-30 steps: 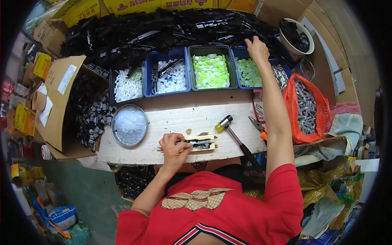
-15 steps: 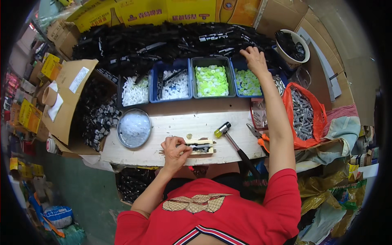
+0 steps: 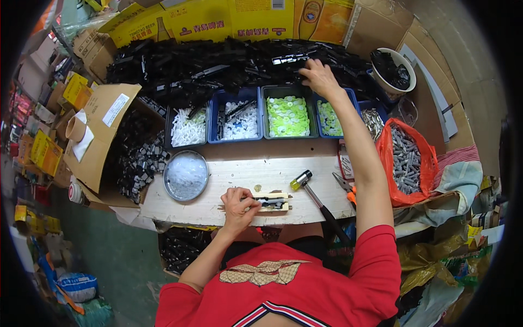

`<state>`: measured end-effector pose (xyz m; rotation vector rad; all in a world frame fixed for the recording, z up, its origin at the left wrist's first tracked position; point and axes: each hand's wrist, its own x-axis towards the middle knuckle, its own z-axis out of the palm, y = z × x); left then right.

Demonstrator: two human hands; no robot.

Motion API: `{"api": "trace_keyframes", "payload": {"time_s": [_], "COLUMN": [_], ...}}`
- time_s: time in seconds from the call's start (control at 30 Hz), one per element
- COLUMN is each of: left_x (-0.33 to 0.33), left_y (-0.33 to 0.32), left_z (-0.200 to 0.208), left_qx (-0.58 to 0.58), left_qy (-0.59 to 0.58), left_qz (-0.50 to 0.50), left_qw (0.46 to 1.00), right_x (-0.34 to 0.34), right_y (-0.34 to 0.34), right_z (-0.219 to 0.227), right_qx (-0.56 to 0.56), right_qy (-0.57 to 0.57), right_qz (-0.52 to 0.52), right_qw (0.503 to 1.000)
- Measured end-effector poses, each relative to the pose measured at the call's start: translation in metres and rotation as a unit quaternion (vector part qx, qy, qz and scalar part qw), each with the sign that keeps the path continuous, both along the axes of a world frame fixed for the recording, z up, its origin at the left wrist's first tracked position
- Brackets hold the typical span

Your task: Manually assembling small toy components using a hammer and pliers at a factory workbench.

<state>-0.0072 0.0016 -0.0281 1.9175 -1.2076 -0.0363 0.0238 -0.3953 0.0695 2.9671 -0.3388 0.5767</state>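
Note:
My left hand (image 3: 238, 208) rests at the left end of a cream-coloured holding block (image 3: 275, 195) near the table's front edge. Its fingers are bent and pinched on a long black and grey plastic part (image 3: 274, 203) lying in the block's channel; they hide that part's left end. My right hand (image 3: 321, 79) is stretched far forward, over the near side of a heap of black plastic parts (image 3: 245, 64). Its fingers are apart, and nothing shows between them. Just below that wrist stands a blue bin of pale green pieces (image 3: 328, 117).
A hammer (image 3: 315, 197) and orange-handled pliers (image 3: 344, 184) lie right of the block. Left are a round dish (image 3: 186, 175) and a carton of dark pieces (image 3: 136, 163). Further bins hold white pieces (image 3: 188, 128) and green discs (image 3: 287, 114). A red bag of grey cylinders (image 3: 406, 155) stands right.
My right hand has moved left and slightly nearer, from behind the rightmost green bin's far edge towards the middle of the black heap. My left hand stays at the block. The whole view has shifted slightly.

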Motion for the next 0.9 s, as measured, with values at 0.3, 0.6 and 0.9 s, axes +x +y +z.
{"api": "trace_keyframes", "payload": {"time_s": [0.3,0.6,0.9], "left_x": [0.012,0.022,0.024], "left_y": [0.003,0.040,0.037], "left_z": [0.006,0.002,0.001], "left_qx": [-0.021,-0.097,-0.079], "left_qy": [0.055,0.248,0.232], "left_qz": [-0.011,-0.004,-0.015], "left_qw": [0.998,0.964,0.969], "right_x": [-0.058,-0.118,-0.104], "right_y": [0.163,0.278,0.295], "right_z": [-0.005,-0.065,-0.070], "right_qx": [0.127,0.194,0.198], "right_qy": [-0.093,0.015,0.033], "right_qz": [0.197,0.133,0.115], "right_qw": [0.968,0.972,0.973]}}
